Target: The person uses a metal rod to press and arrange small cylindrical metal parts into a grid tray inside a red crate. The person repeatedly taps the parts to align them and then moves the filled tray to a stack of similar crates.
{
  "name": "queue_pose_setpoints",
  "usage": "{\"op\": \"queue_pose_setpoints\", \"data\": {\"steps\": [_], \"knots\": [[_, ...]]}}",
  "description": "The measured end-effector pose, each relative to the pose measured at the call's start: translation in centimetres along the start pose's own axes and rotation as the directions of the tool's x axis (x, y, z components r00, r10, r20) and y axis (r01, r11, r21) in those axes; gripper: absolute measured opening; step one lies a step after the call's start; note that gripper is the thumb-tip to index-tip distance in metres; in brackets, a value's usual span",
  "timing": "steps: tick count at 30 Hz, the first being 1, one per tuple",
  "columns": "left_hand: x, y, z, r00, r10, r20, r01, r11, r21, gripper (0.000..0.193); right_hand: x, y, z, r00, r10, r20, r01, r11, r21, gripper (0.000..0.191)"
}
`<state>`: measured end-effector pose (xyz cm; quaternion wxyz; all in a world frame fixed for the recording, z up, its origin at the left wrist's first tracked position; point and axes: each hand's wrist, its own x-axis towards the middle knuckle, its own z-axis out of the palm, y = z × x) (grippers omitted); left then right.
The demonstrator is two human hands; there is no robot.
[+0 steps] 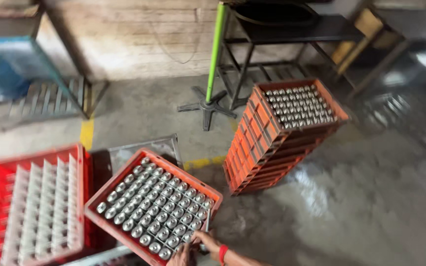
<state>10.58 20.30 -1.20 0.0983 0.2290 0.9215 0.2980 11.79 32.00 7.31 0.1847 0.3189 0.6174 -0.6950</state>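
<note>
Orange plastic crate (124,194), full of shiny silver metal cans (156,209) standing in neat rows, sits tilted near the bottom of the view, low down by the grey concrete floor (351,197). I cannot tell what it rests on. Two hands meet at its near corner. The right hand (208,242), with a red band on the wrist, has its fingers curled at the crate's rim, close to a thin dark stick-like thing that stands up there. Whether the fingers grip the stick or the rim I cannot tell, because the picture is blurry. The left hand (182,256) pokes in just beside it at the bottom edge, and only a little of it shows, so I cannot tell if it is open or closed.

Just left of this crate lies a bright red plastic crate with white dividers (30,207), and its little slots look empty. Farther off on the floor stands a tall stack of orange crates (267,143), with more silver cans in the top one.

I think things could go wrong here. The crate of cans is tipped, and the hands have it only at one corner. If that corner slips, the crate could drop or tip more, and the cans could spill out and roll over the floor. The floor looks shiny, maybe wet, so feet might slide too.
</note>
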Motion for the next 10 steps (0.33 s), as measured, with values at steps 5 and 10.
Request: {"op": "queue_pose_setpoints", "data": {"steps": [5, 10], "knots": [[1.8, -0.4, -6.1, 0.901, -0.116, -0.417, 0.109, 0.993, -0.041, 0.071, -0.3, -5.9, -8.2, 0.988, -0.051, 0.143, 0.107, 0.903, -0.416, 0.025], [0.7, -6.0, -16.6, 0.58, -0.59, -0.561, 0.716, 0.698, 0.006, 0.092, 1.5, -8.3, -9.5, 0.988, -0.125, 0.091, 0.155, 0.765, -0.625, 0.02]]}}
